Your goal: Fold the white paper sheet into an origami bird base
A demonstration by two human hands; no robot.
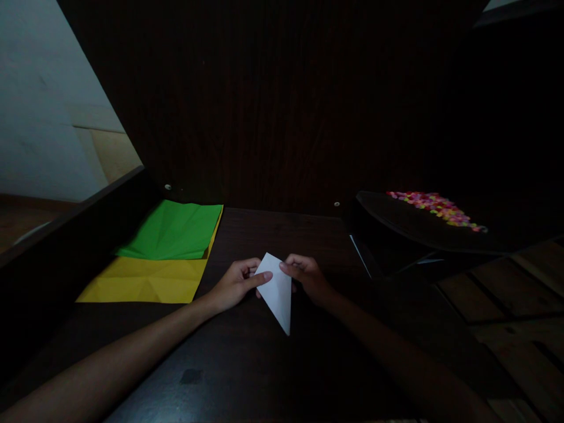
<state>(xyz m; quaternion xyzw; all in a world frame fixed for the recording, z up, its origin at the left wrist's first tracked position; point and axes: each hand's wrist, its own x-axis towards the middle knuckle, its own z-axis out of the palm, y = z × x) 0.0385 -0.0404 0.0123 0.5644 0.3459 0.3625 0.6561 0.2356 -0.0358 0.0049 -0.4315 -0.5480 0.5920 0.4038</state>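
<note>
A piece of white paper (276, 294), folded into a kite shape, is held up between both hands above the dark tabletop, its long point toward me. My left hand (237, 284) pinches its left edge, thumb flat on the front and fingers curled behind. On the other side, my right hand (307, 276) grips the upper right edge with the thumb on top. The fingers behind the paper are partly hidden.
Left of my hands lie a creased green sheet (174, 230) and, partly under it, a yellow sheet (141, 281). A dark panel (282, 106) rises behind the tabletop (220, 358). Colourful beads or similar small pieces (434, 207) rest on a dark surface at right.
</note>
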